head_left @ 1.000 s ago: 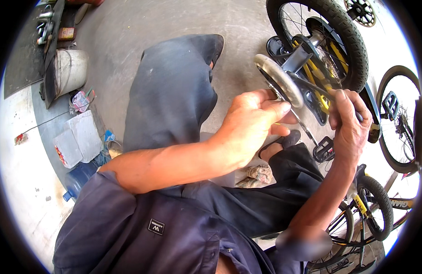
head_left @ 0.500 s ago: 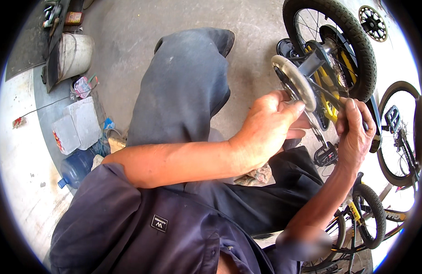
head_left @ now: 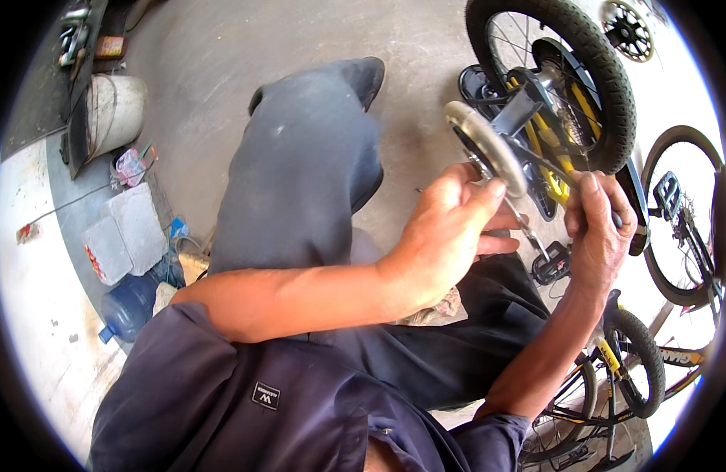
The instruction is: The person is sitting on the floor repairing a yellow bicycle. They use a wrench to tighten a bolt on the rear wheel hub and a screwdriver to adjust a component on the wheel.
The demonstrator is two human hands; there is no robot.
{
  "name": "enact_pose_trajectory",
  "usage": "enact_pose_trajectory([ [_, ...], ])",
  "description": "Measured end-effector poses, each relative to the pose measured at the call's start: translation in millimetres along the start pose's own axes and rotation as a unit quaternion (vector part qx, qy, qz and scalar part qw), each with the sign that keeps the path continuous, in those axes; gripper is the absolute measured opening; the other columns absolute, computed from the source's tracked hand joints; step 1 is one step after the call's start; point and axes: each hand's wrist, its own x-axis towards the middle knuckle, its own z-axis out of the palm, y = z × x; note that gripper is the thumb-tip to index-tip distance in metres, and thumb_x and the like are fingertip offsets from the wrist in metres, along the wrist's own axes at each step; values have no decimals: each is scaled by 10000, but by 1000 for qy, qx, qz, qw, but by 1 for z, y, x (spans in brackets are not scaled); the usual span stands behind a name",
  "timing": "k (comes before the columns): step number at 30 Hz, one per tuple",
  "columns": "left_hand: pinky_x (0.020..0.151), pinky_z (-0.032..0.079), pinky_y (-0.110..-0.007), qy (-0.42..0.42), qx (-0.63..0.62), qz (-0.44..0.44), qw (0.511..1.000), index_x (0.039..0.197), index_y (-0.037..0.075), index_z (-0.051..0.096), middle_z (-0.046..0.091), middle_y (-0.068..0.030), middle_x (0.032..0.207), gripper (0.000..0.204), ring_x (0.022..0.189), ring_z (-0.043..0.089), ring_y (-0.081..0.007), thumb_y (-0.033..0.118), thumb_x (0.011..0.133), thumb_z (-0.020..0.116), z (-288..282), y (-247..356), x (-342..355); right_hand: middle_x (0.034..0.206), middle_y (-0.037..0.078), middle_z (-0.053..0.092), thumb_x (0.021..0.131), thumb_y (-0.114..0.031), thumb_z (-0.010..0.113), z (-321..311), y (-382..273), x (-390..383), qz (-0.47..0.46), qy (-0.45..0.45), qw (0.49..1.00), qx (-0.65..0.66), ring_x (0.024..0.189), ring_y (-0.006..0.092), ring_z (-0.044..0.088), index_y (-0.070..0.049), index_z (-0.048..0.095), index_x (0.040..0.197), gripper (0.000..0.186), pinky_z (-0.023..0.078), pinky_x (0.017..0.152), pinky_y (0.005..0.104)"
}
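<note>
My left hand pinches the lower rim of a small wheel with a pale grey tyre, like a training wheel; its other fingers stretch out below. A black bracket sits beside the small wheel, next to the bicycle. My right hand is closed around a dark, slim rod that slants up toward the small wheel; its exact kind I cannot make out. Behind both hands is a yellow and black bicycle with a knobbly black wheel. A black pedal shows between my hands.
More bicycles stand at the right, one with a thin wheel, another with a small front tyre. A black chainring-like disc lies far right. At left are a whitish bucket, a blue water jug and grey boxes.
The view has shifted slightly, so the bicycle and both hands sit a little further left. The small wheel looks slightly more turned. Both hands keep their holds.
</note>
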Motion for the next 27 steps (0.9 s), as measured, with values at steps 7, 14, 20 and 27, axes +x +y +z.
enact_pose_trajectory([
  [7,840,549,-464,12,9,-5,1000,1178,-11,469,538,-133,1141,280,1077,589,-295,209,1013,415,-3,-1,-1,665,16,551,861,-173,675,1,4,-1,8,-19,998,65,510,57,447,31,677,869,204,327,470,186],
  [14,842,544,-485,10,17,-6,1000,1170,-9,479,563,-123,1123,295,1076,592,-305,231,1013,413,0,3,-2,665,16,548,872,-137,649,2,2,-2,5,-25,998,65,535,58,458,40,669,872,178,346,495,199],
  [20,853,546,-480,-24,-4,-16,1000,1138,-16,505,581,-103,1050,326,991,633,-303,269,1015,403,-12,10,-4,668,24,547,896,-169,620,0,35,-1,81,-6,988,128,531,80,459,40,665,909,214,350,489,220],
  [27,833,557,-465,-19,0,-33,999,1155,-29,485,580,-125,1065,324,1002,633,-333,251,1021,390,-13,9,-4,674,42,553,907,-177,596,5,47,-6,110,-4,964,242,502,100,457,41,644,937,226,346,457,234],
])
